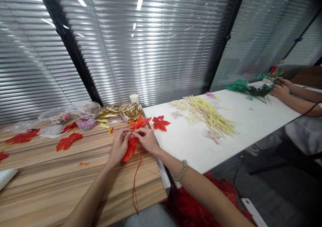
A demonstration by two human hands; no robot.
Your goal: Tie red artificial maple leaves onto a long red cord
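Above the wooden table's right end, my left hand [119, 146] and my right hand [148, 139] meet with pinched fingertips. Between them is the yellowish stem joint of orange-red artificial maple leaves. One maple leaf [140, 122] spreads beyond my fingers, and a lower red leaf [130, 150] hangs below them. A thin red cord [135, 183] trails from under my hands toward the table's front edge. Just right of my hands, another red maple leaf [161, 123] rests on the white table. My fingers hide the exact point they grip.
Loose red leaves [69, 141], bead bags [60, 118], gold foil packs [132, 112] and a paper cup [134, 98] lie left and behind. Yellow strips [208, 114] cover part of the white table [181, 146]. Another person's hands [281, 88] hold green foliage. Red material [216, 190] lies below.
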